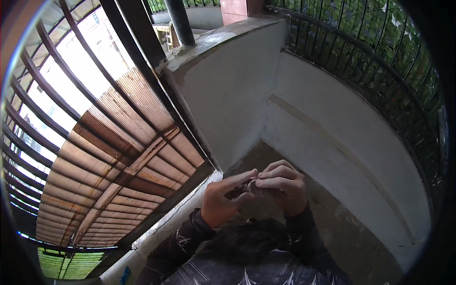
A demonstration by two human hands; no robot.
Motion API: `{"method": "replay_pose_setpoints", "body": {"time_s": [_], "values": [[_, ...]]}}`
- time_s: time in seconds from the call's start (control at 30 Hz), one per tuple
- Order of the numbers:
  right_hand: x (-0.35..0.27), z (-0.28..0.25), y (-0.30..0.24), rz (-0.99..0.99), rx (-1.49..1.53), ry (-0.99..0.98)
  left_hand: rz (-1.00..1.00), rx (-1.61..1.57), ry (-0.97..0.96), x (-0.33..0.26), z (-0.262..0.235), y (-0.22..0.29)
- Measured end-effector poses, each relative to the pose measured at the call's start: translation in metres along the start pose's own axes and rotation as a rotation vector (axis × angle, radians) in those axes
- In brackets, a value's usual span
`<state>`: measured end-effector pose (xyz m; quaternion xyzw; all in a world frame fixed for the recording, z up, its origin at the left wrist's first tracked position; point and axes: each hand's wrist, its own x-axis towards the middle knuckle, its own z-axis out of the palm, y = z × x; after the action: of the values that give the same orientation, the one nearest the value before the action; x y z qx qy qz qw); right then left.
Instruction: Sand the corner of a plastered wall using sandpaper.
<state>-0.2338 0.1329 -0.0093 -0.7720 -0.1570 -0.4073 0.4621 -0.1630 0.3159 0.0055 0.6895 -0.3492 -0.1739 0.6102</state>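
Observation:
My left hand [223, 198] and my right hand [284, 183] meet in front of my chest, fingertips to fingertips. A small greyish thing [255, 189] shows between them, too small and too covered by fingers to name. The left thumb and forefinger reach toward it from one side, bent into a pinch. From the other side the right fingers curl over it. Dark patterned sleeves cover both forearms.
On the left stands a dark barred gate [88, 124] backed with rusty corrugated sheeting [114, 171]. A pale low wall [232, 85] forms a corner ahead, topped by a black metal fence [361, 42] with greenery behind. Brown floor [332, 209] lies below; a small blue thing [125, 275] is at lower left.

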Motion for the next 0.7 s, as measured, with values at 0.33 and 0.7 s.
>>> {"method": "replay_pose_setpoints", "body": {"time_s": [0.33, 0.7], "values": [[-0.03, 0.007, 0.016, 0.548, 0.32, -0.047, 0.076, 0.199, 0.026, 0.011, 0.007, -0.036], [-0.112, 0.085, 0.111, 1.119, 0.445, 0.336, -0.417, 0.22, -0.029, 0.045, 0.023, -0.168]]}}
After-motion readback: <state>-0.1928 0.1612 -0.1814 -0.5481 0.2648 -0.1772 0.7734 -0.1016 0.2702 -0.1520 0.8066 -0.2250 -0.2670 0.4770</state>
